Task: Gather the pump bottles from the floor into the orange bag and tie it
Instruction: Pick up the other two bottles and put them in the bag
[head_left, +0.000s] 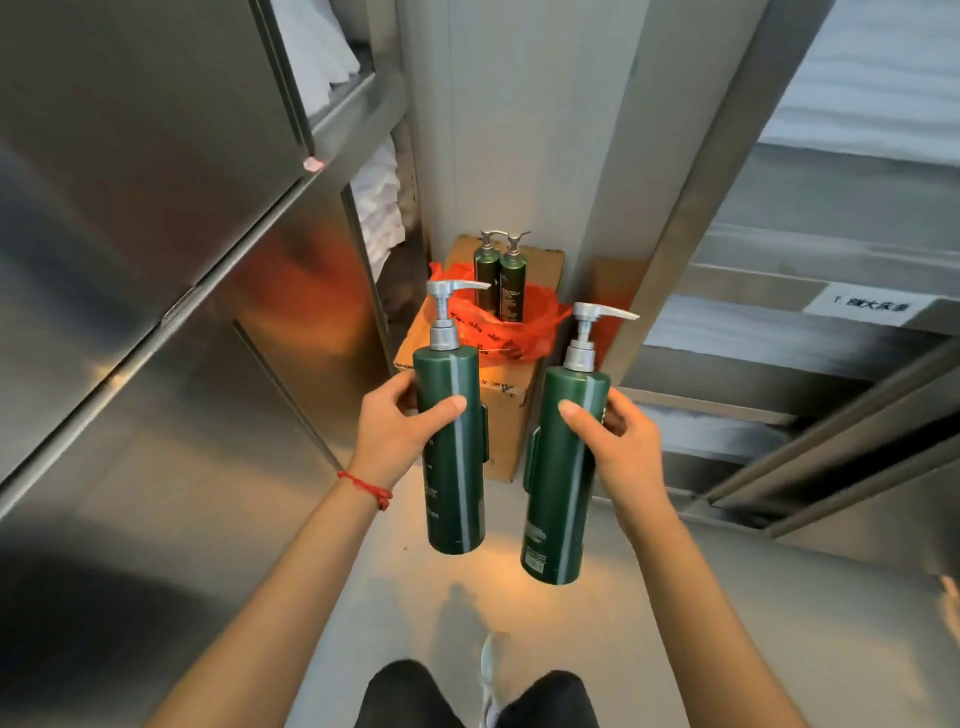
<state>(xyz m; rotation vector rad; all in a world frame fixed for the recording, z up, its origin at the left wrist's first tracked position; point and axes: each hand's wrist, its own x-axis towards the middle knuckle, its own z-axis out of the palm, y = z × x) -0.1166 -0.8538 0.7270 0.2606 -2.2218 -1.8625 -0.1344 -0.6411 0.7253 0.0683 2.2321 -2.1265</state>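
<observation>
My left hand (397, 431) grips a dark green pump bottle (456, 478) with a silver pump, held upright above the floor. My right hand (618, 441) grips a second green pump bottle (563, 499) the same way, a little lower and to the right. Ahead, an orange plastic bag (519, 325) lies open on top of a cardboard box (506, 415). Two more green pump bottles (500, 283) stand upright side by side inside the bag. Both held bottles are in front of the box, short of the bag.
A stainless steel cabinet (156, 260) lines the left side, with folded white linen (379, 208) on shelves behind it. Metal shelving (805, 389) with a label stands on the right. The grey floor (441, 597) runs as a narrow aisle to the box. My knees show at the bottom.
</observation>
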